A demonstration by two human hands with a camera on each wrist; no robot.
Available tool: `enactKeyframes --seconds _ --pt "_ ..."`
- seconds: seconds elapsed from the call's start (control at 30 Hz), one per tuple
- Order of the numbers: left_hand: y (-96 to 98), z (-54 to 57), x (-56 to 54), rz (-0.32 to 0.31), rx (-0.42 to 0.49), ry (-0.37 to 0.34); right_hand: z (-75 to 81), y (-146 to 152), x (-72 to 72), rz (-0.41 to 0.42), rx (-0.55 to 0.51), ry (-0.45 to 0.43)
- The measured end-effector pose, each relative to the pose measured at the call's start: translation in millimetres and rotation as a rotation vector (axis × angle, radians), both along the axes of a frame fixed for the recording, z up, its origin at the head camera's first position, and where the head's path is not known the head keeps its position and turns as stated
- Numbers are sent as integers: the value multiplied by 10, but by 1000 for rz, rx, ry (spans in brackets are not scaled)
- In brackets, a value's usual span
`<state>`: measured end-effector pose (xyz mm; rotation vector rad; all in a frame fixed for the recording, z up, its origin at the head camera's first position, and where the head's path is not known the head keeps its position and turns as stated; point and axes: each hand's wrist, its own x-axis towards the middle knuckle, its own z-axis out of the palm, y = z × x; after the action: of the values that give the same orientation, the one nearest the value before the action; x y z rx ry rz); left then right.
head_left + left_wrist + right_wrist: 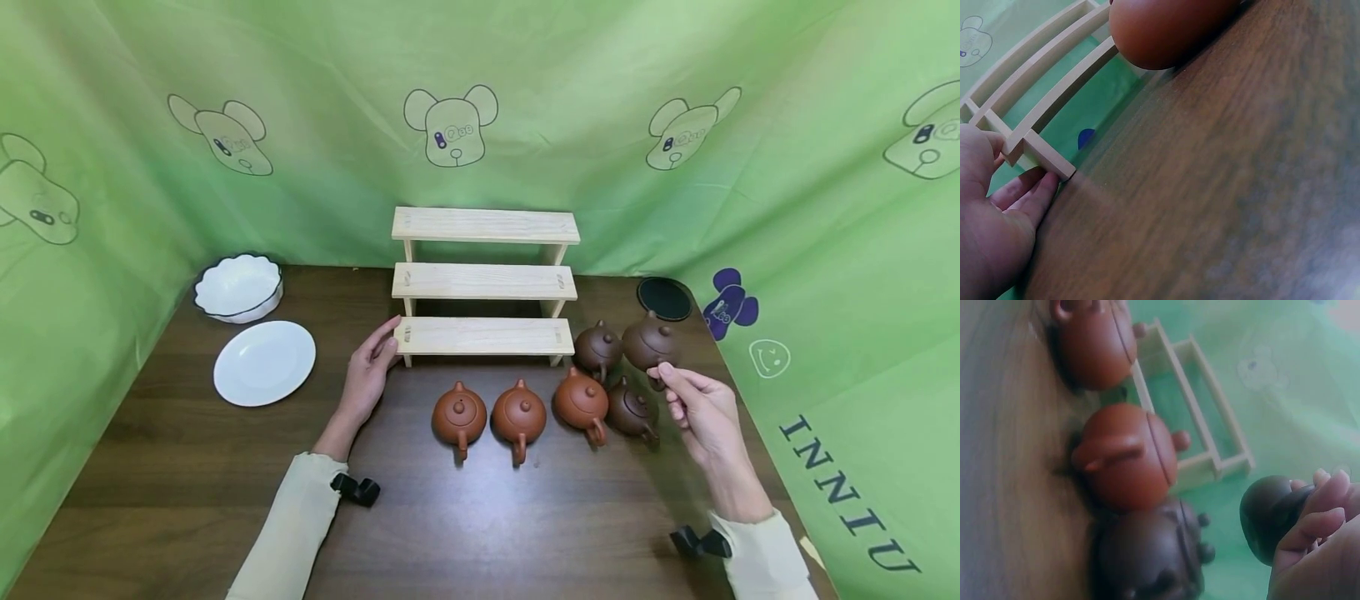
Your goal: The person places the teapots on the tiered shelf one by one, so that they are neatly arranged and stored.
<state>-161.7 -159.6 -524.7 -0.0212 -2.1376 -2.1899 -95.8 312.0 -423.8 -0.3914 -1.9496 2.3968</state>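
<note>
My right hand pinches the handle of a dark brown teapot. In the right wrist view this teapot hangs raised off the table. Two more dark brown teapots, one farther back and one nearer, are close by. Three reddish-brown teapots, at left, middle and right, stand before the three-step wooden stand. My left hand touches the left end of the stand's lowest step. Its fingers reach a leg of the stand in the left wrist view.
A white scalloped bowl and a white oval plate sit on the left of the brown wooden table. A dark round disc lies at the back right. Green printed cloth surrounds the table.
</note>
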Motion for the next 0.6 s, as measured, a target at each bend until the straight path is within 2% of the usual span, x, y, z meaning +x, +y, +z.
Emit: enactKeyframes --seconds 0.37,0.6 --pt "-8 -3 4 -2 -5 2 142 -372 -146 80 3 49" --pt "2 -14 1 -8 2 13 203 -627 -254 133 3 50"
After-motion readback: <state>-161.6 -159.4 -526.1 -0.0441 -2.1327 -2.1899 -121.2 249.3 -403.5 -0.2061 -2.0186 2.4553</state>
